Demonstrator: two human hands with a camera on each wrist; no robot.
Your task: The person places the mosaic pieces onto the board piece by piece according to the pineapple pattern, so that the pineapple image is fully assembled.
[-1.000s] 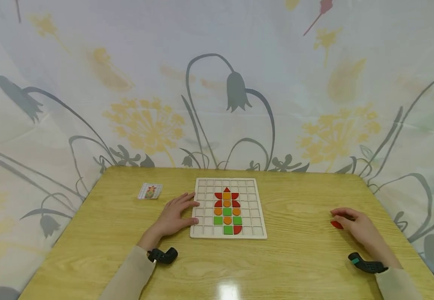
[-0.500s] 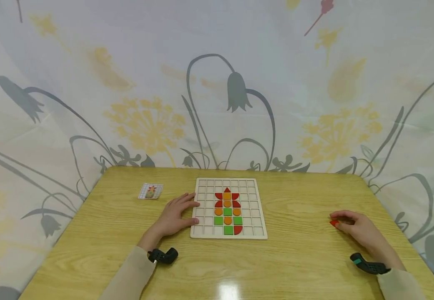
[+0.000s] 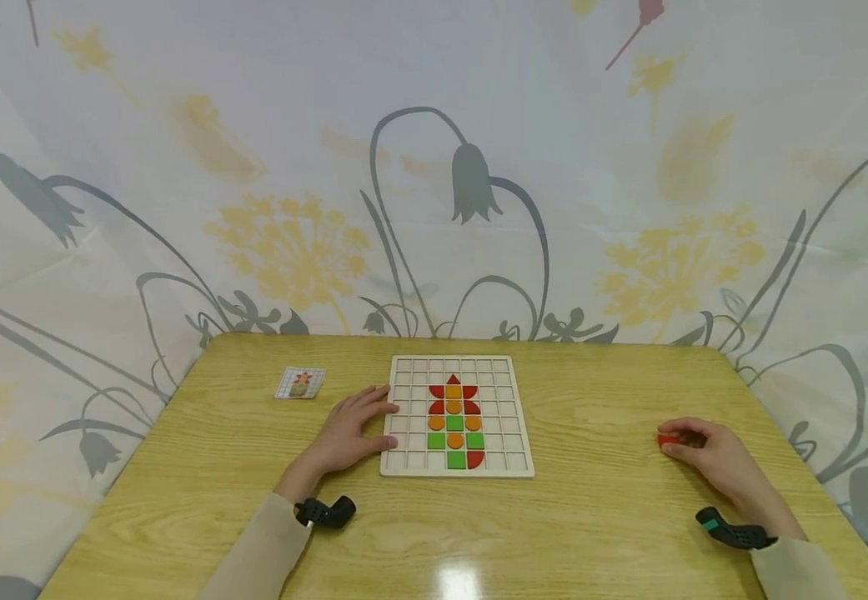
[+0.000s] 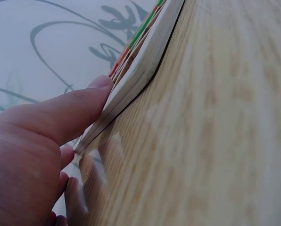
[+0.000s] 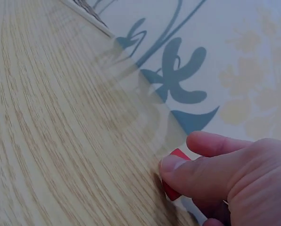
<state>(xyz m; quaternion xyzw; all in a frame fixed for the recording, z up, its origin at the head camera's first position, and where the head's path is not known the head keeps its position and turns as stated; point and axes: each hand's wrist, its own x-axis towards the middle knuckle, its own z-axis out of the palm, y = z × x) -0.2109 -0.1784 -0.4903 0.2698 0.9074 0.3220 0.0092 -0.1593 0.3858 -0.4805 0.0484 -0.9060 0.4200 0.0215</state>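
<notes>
A white square grid board [image 3: 509, 417] lies mid-table, with red, orange and green pieces set in its cells in a flower-like pattern. At its left edge rests my left hand [image 3: 347, 433], fingers spread, with thumb and fingertips touching the rim. In the left wrist view, the thumb [image 4: 79, 108] lies on the board's edge [image 4: 131, 77]. Far to the right, my right hand [image 3: 719, 454] pinches a small red piece [image 3: 669, 439] between thumb and fingers. The right wrist view shows the red piece [image 5: 171, 188] partly behind the thumb, close over the table.
A small picture card [image 3: 301, 382] with a flower on a grid lies left of the board. The wooden table [image 3: 584, 517] ends at a patterned curtain [image 3: 434, 183] behind. Each wrist wears a black band [image 3: 328, 511].
The red piece has turned in my right fingers, which shift slightly left. My left hand and the board stay in place.
</notes>
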